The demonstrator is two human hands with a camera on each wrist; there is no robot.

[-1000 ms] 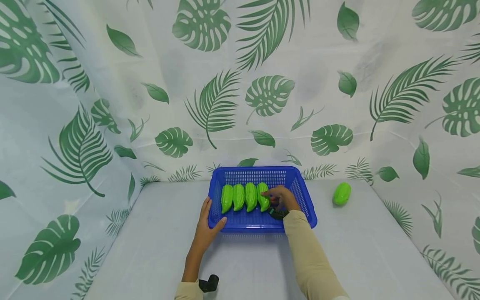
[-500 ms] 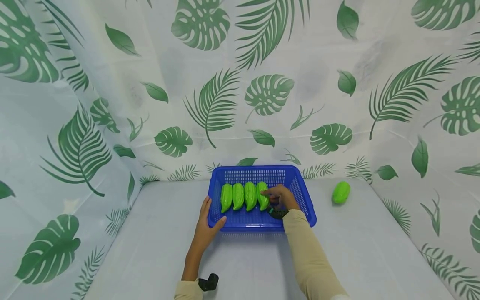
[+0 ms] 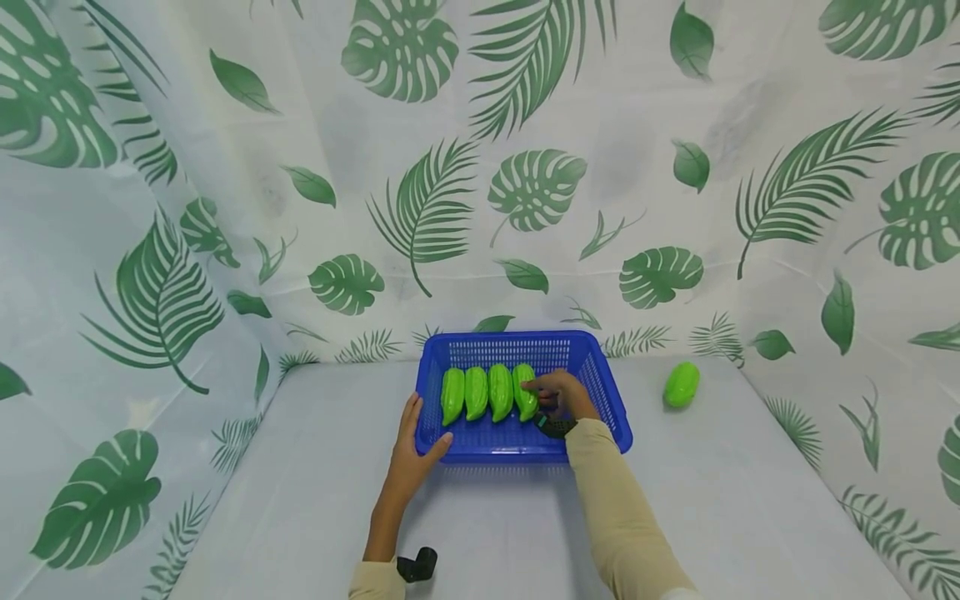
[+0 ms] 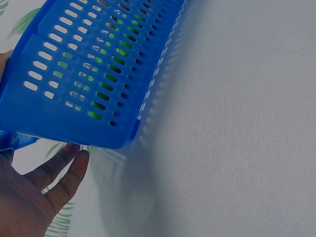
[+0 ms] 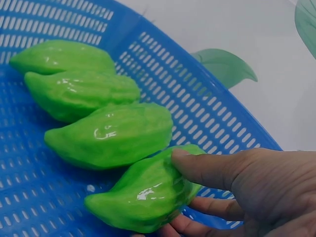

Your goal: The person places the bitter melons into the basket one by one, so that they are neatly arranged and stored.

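Several glossy green ridged pods with pointed tips lie side by side in a blue plastic basket (image 3: 517,457). My right hand (image 3: 564,394) holds the rightmost green pod (image 5: 143,195), its thumb on top and its fingers along the near side and partly under it. Beside it in the right wrist view is another green pod (image 5: 113,136). My left hand (image 3: 408,454) rests at the basket's front left corner, fingers straight along the outer wall and thumb spread over the front rim. In the left wrist view, two extended fingers (image 4: 69,182) touch the basket's lower edge.
One more green pod (image 3: 682,385) lies on the white table (image 3: 315,500), to the right of the basket. A white sheet (image 3: 285,208) printed with green leaves stands behind and at both sides. Black cameras or straps (image 3: 417,566) sit at the wrists.
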